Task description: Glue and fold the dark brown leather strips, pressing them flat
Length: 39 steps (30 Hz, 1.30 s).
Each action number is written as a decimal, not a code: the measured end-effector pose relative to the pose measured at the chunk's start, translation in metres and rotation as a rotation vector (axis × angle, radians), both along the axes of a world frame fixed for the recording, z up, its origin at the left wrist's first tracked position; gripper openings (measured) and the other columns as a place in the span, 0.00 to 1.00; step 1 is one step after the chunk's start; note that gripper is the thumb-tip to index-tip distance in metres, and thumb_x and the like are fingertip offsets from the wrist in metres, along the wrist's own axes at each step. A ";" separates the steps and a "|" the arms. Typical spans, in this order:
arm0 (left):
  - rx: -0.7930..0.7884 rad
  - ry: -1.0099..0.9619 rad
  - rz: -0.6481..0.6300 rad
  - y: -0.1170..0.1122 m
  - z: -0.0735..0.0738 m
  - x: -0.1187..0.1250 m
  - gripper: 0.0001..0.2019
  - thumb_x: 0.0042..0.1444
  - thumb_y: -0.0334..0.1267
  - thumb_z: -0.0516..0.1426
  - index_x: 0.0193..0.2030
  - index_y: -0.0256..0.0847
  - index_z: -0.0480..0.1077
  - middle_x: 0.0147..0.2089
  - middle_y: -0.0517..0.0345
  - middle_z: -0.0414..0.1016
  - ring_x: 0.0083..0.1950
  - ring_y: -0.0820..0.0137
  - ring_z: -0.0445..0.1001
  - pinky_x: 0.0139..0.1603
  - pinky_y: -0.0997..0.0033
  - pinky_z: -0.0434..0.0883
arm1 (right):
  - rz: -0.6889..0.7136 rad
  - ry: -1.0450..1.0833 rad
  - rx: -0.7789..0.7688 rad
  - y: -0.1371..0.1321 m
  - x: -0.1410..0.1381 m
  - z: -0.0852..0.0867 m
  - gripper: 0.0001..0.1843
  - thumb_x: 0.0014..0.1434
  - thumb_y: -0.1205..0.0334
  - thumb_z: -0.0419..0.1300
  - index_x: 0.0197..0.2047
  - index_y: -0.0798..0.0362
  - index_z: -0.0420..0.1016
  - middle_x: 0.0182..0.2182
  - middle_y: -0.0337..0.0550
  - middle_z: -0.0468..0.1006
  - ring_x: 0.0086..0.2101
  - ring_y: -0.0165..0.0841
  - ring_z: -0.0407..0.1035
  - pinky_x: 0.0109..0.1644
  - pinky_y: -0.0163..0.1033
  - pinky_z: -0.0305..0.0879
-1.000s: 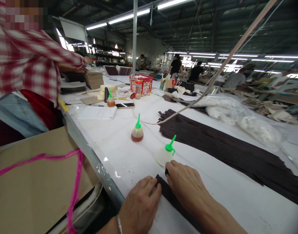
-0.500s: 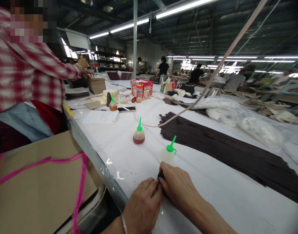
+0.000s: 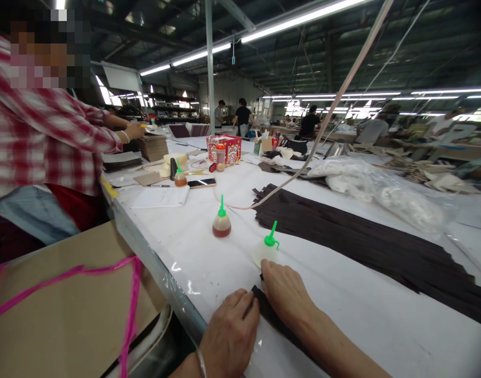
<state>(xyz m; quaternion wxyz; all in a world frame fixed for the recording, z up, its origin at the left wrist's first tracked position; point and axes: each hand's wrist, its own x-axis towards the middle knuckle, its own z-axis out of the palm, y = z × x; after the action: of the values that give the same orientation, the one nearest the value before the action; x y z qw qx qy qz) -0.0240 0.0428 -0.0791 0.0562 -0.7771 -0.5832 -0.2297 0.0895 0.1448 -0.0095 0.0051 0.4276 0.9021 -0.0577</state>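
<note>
A dark strip (image 3: pixel 278 318) of fabric or leather lies on the white-covered table (image 3: pixel 209 273) and runs toward the bottom edge under my right forearm. My left hand (image 3: pixel 233 328) is closed on its near side, fingers bent and pinching at the strip's end. Across from it, my right hand (image 3: pixel 286 291) is closed with its fingertips pressed down on the strip; what lies right beneath them is partly hidden. Just beyond the right hand stands a pale squeeze bottle (image 3: pixel 265 255) with a green nozzle. A second squeeze bottle (image 3: pixel 221 227) holding reddish-brown liquid stands farther off.
A wide pile of dark strips (image 3: pixel 366 247) lies to the right, with clear plastic bags (image 3: pixel 382 191) behind. A hose (image 3: pixel 303 168) hangs down to the table. A notebook (image 3: pixel 160 196), phone (image 3: pixel 201 182) and red box (image 3: pixel 229 149) sit farther back. A co-worker in a checked shirt (image 3: pixel 47 126) stands at left.
My right hand has opened a small gap from my left, and more of the dark strip shows between them. The co-worker's arms have shifted over the stack. The view has tilted slightly.
</note>
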 end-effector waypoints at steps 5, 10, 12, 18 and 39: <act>-0.057 -0.052 0.023 0.000 0.002 0.004 0.16 0.58 0.25 0.51 0.52 0.36 0.66 0.49 0.49 0.71 0.53 0.60 0.69 0.57 0.54 0.70 | 0.093 0.138 -0.035 -0.006 0.003 0.001 0.06 0.60 0.68 0.55 0.42 0.51 0.69 0.41 0.41 0.73 0.39 0.34 0.69 0.39 0.35 0.57; -0.072 -0.060 0.021 -0.001 0.005 0.004 0.15 0.61 0.27 0.50 0.54 0.37 0.65 0.50 0.49 0.71 0.53 0.60 0.68 0.57 0.54 0.70 | 0.201 0.195 -0.061 -0.001 0.019 -0.002 0.05 0.62 0.68 0.55 0.38 0.53 0.72 0.40 0.42 0.71 0.41 0.34 0.65 0.44 0.35 0.57; -0.055 -0.041 0.023 -0.002 0.004 0.003 0.16 0.61 0.27 0.50 0.56 0.37 0.64 0.52 0.48 0.70 0.55 0.59 0.68 0.57 0.54 0.70 | 0.133 0.186 -0.026 0.004 0.030 0.002 0.05 0.63 0.67 0.54 0.39 0.53 0.71 0.39 0.42 0.71 0.40 0.35 0.65 0.43 0.37 0.56; -0.055 -0.008 0.025 0.000 0.001 0.003 0.16 0.62 0.28 0.50 0.56 0.33 0.64 0.54 0.46 0.70 0.56 0.58 0.67 0.58 0.52 0.69 | 0.097 0.097 -0.011 0.001 0.025 0.013 0.07 0.64 0.69 0.48 0.41 0.54 0.66 0.37 0.44 0.72 0.37 0.36 0.67 0.37 0.38 0.54; 0.023 0.038 0.066 -0.003 0.001 0.002 0.16 0.62 0.31 0.51 0.56 0.36 0.66 0.54 0.48 0.71 0.55 0.58 0.68 0.55 0.52 0.70 | 0.030 0.176 -0.141 -0.009 0.014 0.006 0.07 0.60 0.67 0.51 0.38 0.54 0.70 0.39 0.44 0.73 0.37 0.34 0.69 0.36 0.35 0.56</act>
<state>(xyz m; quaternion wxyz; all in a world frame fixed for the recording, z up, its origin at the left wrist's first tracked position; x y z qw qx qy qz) -0.0220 0.0401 -0.0781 0.0840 -0.7609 -0.6048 -0.2195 0.1034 0.1363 -0.0036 -0.0433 0.4060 0.8990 -0.1583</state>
